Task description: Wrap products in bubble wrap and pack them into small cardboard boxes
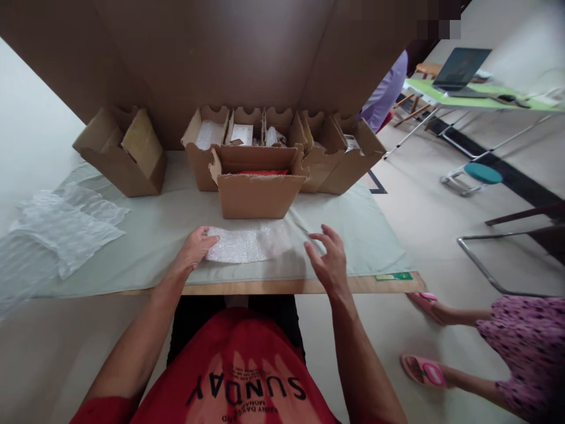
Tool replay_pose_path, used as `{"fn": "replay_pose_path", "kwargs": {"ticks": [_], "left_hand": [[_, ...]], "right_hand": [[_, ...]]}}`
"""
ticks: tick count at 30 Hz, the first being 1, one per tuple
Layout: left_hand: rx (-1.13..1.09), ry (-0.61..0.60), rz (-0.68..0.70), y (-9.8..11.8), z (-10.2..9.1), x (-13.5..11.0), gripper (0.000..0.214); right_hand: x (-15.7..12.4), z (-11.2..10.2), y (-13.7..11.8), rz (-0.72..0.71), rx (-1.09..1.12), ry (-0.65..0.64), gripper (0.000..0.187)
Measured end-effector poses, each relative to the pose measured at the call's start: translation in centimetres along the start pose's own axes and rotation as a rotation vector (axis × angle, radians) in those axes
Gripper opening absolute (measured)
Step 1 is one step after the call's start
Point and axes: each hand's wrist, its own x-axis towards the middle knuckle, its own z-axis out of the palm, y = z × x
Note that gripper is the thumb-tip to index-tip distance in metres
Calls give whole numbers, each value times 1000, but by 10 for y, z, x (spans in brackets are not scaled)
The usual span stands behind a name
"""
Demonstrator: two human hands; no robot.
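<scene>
A sheet of bubble wrap [247,242] lies flat on the pale green table cover [176,235] near the front edge. My left hand [196,247] rests on the sheet's left end, fingers curled onto it. My right hand [329,259] hovers just right of the sheet, fingers spread and slightly bent, holding nothing. Directly behind the sheet stands an open cardboard box [257,188] with something red inside.
A row of open cardboard bins [282,132] with small packets stands behind the box, and a separate bin [123,153] at the left. More bubble wrap sheets [62,227] lie at far left. Another person's legs in pink slippers [424,368] are at lower right.
</scene>
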Motion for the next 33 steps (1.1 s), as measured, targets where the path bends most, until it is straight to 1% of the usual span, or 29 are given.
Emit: {"fn": "replay_pose_path", "kwargs": {"ticks": [2, 4, 5, 7, 8, 10, 12, 14, 15, 16, 17, 19, 20, 21, 22, 23, 24, 25, 27, 29, 30, 31, 33], "left_hand": [[99, 28, 39, -7, -1, 0, 45], [176, 37, 74, -12, -1, 2, 53], [202, 39, 90, -14, -1, 4, 55], [301, 60, 128, -17, -3, 7, 59], [394, 77, 151, -18, -5, 8, 62], [646, 132, 199, -19, -10, 7, 65], [867, 229, 261, -19, -11, 0, 66], [968, 333, 366, -19, -2, -11, 64], [982, 348, 440, -19, 7, -17, 62], [983, 318, 524, -19, 18, -23, 58], [982, 245, 611, -19, 31, -27, 54], [997, 24, 748, -21, 56, -33, 49], [1016, -75, 774, -23, 66, -33, 48], [1038, -143, 769, -26, 72, -32, 48], [1060, -181, 746, -30, 73, -31, 48], [1078, -193, 718, -34, 70, -29, 49], [1091, -189, 693, -38, 63, -27, 50], [1099, -180, 678, -43, 54, -26, 51], [1098, -141, 660, -51, 30, -26, 51], [1076, -58, 636, -56, 9, -28, 49], [1058, -3, 625, -58, 1, -29, 48], [1039, 59, 616, -59, -5, -29, 46], [1020, 169, 599, -59, -9, -29, 44]], "right_hand": [[3, 16, -18, 36, 17, -108, 49], [9, 34, -32, 118, -31, -231, 67], [11, 43, -36, 161, -74, -290, 70], [13, 54, -38, 216, -165, -377, 63], [12, 57, -36, 226, -202, -400, 57], [5, 55, -28, 209, -246, -389, 53], [-4, 47, -18, 162, -260, -293, 53], [-10, 37, -15, 107, -260, -170, 53], [-11, 34, -18, 74, -257, -126, 50], [-12, 34, -23, 34, -252, -110, 47], [-11, 36, -30, -17, -246, -125, 43], [-11, 47, -46, -151, -229, -237, 40], [-12, 54, -52, -221, -221, -317, 41], [-13, 60, -55, -282, -216, -394, 41], [-16, 64, -55, -324, -217, -454, 42], [-19, 65, -50, -340, -225, -488, 42], [-24, 62, -41, -329, -240, -492, 42], [-28, 56, -30, -296, -259, -469, 42], [-37, 37, -4, -193, -288, -380, 40], [-42, 16, 17, -73, -288, -288, 39], [-42, 8, 24, -15, -276, -255, 39], [-41, 2, 26, 41, -257, -236, 40], [-34, -1, 23, 139, -208, -245, 41]]}}
